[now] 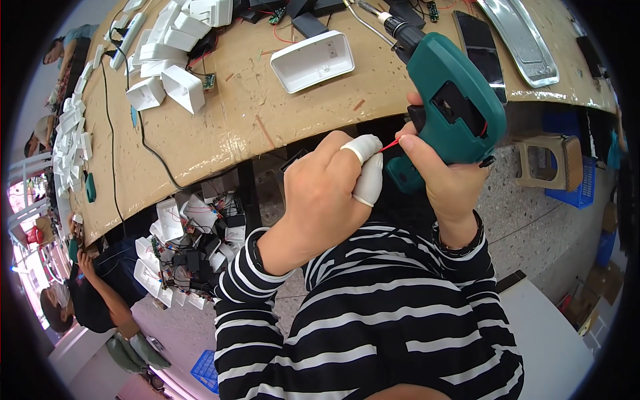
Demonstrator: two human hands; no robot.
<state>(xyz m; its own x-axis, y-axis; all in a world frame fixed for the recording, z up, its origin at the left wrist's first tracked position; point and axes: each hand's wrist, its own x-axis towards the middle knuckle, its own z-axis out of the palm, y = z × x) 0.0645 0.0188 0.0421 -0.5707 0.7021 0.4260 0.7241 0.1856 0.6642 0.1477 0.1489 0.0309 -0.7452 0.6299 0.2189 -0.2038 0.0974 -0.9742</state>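
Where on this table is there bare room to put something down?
The tabletop is mostly bare between the black cable and the thin brown strip; a smaller patch lies between the lone white case and the green power tool. Crowded: the far left, with heaped white cases, and the far edge, with black blocks.

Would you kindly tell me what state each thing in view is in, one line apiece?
Left hand: closed, pinching the red wire.
White finger covers: worn on the left hand.
Right hand: closed around the green drill.
Red wire: stretched between both hands.
Green drill: held, side recess open.
White housing: open side up on the table.
Dark flat device: lying flat.
Metal tray: lying on the table.
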